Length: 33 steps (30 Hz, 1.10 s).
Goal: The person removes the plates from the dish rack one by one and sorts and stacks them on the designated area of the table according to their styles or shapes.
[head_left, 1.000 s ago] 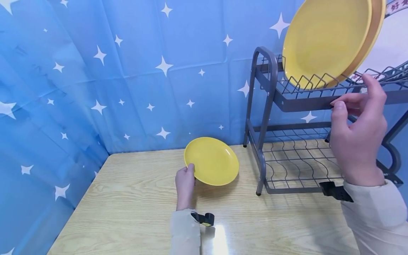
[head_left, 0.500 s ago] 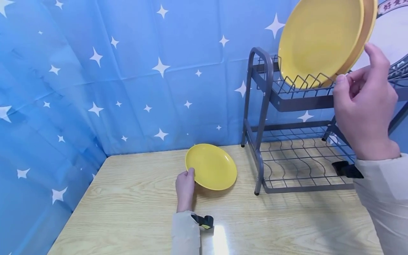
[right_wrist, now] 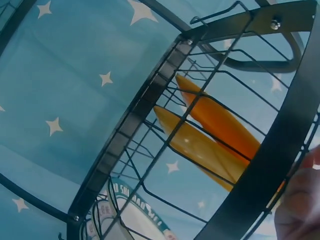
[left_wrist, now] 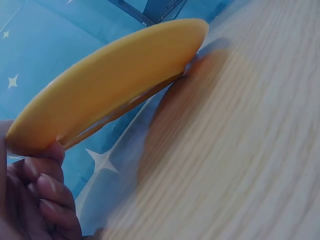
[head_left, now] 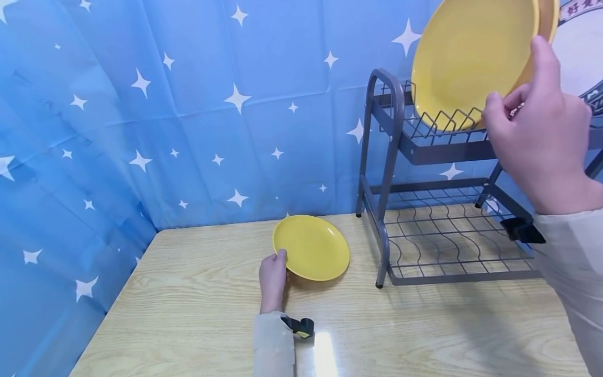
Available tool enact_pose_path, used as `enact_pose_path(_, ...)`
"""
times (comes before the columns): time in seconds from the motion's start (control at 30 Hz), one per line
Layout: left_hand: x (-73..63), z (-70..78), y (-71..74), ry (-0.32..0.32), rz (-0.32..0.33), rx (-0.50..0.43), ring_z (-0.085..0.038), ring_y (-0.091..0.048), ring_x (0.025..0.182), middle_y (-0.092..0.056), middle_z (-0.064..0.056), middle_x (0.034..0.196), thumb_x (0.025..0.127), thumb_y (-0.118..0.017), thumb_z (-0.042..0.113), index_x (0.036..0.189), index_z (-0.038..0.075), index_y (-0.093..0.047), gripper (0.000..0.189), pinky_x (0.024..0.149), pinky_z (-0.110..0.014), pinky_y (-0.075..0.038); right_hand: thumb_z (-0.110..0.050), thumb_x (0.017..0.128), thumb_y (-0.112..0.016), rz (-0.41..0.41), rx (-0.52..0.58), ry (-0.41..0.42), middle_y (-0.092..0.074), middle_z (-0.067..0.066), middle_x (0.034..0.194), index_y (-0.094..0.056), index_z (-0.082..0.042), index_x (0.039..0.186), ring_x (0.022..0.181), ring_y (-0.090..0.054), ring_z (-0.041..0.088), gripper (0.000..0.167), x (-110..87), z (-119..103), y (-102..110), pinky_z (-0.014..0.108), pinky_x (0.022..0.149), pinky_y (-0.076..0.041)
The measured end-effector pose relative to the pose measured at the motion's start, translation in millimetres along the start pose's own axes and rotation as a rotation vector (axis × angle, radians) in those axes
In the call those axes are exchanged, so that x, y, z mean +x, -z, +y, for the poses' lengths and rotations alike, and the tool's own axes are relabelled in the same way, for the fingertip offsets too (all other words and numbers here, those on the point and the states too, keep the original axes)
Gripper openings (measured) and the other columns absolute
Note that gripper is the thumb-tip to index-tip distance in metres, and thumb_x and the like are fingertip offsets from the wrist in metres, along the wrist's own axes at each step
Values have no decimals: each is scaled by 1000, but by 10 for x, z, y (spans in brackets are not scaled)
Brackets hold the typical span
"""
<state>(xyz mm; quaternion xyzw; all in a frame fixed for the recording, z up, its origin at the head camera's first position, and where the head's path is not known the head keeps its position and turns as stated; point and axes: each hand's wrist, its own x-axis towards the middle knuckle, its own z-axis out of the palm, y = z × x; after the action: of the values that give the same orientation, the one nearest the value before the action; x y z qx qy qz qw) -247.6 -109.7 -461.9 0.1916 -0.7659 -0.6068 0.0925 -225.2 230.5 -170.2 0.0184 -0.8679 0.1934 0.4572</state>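
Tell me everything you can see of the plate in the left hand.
The plate is yellow, round and shallow, with a glossy face, a raised rim and a foot ring underneath; it may be ceramic or plastic. The left hand pinches its left edge, thumb on top. That side is raised off the table, left of the rack; whether the far side touches down is unclear.

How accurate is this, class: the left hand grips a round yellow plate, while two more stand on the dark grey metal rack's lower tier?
Only the level is wrong: the two other yellow plates stand on the upper tier of the rack, as the head view shows. The left hand grips the round yellow plate.
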Motion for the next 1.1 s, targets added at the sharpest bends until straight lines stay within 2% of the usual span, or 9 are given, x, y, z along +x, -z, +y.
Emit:
enact_pose_path(0.1,4,-19,2,6,-17,-1,-19,-46,42,-48,-4,50,84,-44,29,63,10,-50,29,40,-27,-38,-25,90,-40,-26,-30,3,-55,24,86,-27,-17,139,69,-47,41,52,22,-5,-1,47,70,-33)
enact_pose_path(0.2,7,-24,3,7,-18,16,-18,-47,42,-50,-5,51,84,-43,29,63,10,-50,29,41,-27,-39,-24,90,-40,-46,-58,12,-55,25,84,-28,-13,138,67,-46,41,51,54,-10,0,45,66,-33)
enact_pose_path(0.43,13,-43,10,6,-29,39,-19,-49,43,-52,-7,53,85,-42,28,65,9,-51,29,43,-27,-41,-32,90,-38,-70,-42,-81,-59,27,98,-8,-32,141,76,-54,34,59,85,-20,36,16,58,-31)
enact_pose_path(0.6,19,-45,19,-4,-43,67,-19,-50,42,-53,-6,53,85,-42,28,67,8,-52,29,43,-28,-42,-32,90,-37,-123,-37,-154,-56,25,111,-8,-33,141,88,-55,44,58,125,-43,70,1,45,-21)
enact_pose_path(0.7,28,-48,23,-9,-39,66,-19,-50,40,-53,-7,53,85,-42,26,69,8,-53,27,42,-30,-43,-33,91,-35,-142,-52,-171,-53,23,117,-11,-31,141,92,-55,45,56,158,-57,68,19,56,-47)
enact_pose_path(0.83,46,-60,19,-18,-47,73,-19,-50,39,-52,-7,53,85,-43,23,75,9,-55,21,39,-31,-45,-33,91,-34,-155,-34,-187,-50,21,123,-18,-24,140,97,-53,44,52,195,-41,44,40,76,-46)
enact_pose_path(0.93,57,-64,21,-28,-58,81,-20,-50,38,-52,-8,52,84,-43,21,77,8,-55,19,39,-32,-45,-31,92,-32,-184,-33,-196,-48,25,123,-27,-10,137,96,-52,46,50,241,-16,30,15,53,-46)
enact_pose_path(1.03,67,-64,34,-36,-62,85,-20,-51,38,-54,-8,53,85,-43,20,78,7,-54,19,39,-32,-45,-32,93,-32,-243,-107,-177,-50,35,111,-34,7,128,74,-56,48,53,288,-12,22,12,34,-26)
enact_pose_path(1.1,76,-66,48,-36,-63,88,-20,-52,38,-55,-8,53,86,-42,20,79,7,-54,19,39,-32,-45,-32,93,-31,-269,-156,-154,-50,39,103,-38,13,123,60,-52,46,55,303,-21,15,20,31,-29)
